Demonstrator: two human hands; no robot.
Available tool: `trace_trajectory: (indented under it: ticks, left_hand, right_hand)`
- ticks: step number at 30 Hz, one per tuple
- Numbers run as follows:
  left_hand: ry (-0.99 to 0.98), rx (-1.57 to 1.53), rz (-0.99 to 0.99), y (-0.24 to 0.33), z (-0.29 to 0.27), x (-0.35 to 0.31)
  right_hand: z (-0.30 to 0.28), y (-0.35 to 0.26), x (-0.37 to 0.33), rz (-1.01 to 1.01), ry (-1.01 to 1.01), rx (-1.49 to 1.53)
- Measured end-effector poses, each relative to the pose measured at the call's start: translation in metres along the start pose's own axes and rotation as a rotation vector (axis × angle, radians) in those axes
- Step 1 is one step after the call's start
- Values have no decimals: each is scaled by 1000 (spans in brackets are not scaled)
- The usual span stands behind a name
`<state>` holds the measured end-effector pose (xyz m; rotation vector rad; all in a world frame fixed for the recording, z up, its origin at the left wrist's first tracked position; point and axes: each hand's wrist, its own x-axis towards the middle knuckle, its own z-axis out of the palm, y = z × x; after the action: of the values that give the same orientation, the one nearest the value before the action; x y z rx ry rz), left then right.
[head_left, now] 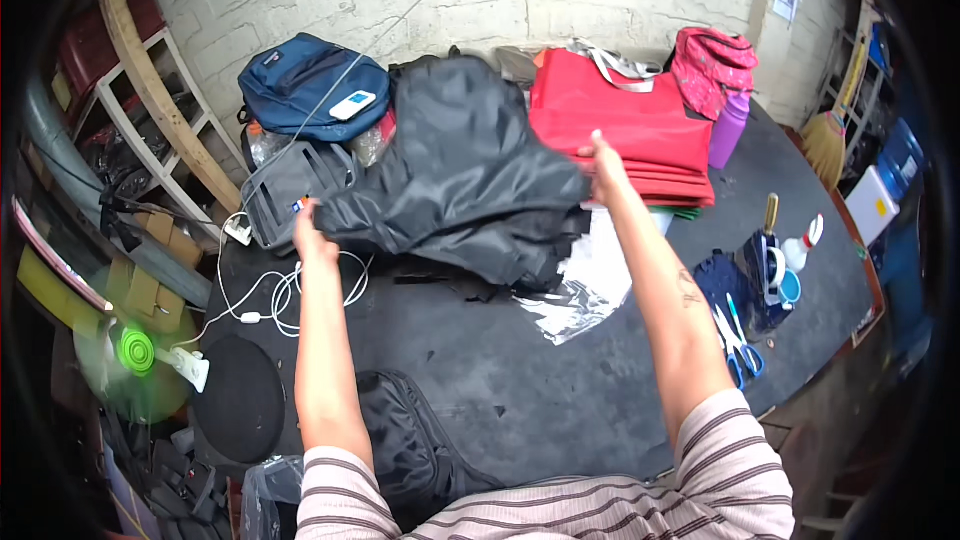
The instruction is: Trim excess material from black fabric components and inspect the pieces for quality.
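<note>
A large piece of shiny black fabric (460,160) stretches between my two hands over the far middle of the dark table. My left hand (312,235) grips its left edge, close to a grey plastic tray-like piece (270,205). On the opposite side, my right hand (606,170) holds the right edge, thumb raised, with the other fingers mostly hidden. More black cloth (540,255) with ragged edges shows under the fabric. Beside it lies crumpled clear plastic (590,285). Red folded bags (620,110) are stacked just beyond my right hand.
A blue backpack (310,85) and a pink bag (712,65) stand along the wall. To the right are a purple bottle (730,130), scissors (738,355) and a spray bottle (798,250). White cable (285,305), a green fan (137,350) and a black bag (410,440) lie left and near.
</note>
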<state>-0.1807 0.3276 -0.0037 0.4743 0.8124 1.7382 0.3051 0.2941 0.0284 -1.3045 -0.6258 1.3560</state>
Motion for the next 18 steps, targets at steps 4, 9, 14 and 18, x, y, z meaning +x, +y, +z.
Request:
trace_trajectory:
  ticks: [4,9,14,18]
  left_hand:
    - [-230,534,417,69,63,-99]
    - [-708,1441,667,73,86,-176]
    - [-678,1913,-35,92,-41,-219]
    - [-330,1244,232,52,-124,-224]
  right_hand:
    - [59,6,-78,-320,-333,-262]
    - [67,28,-106,-836,243,-1090]
    - [30,79,-210,-1080,148,-873]
    - [-5,159,-259,-782,44,-825]
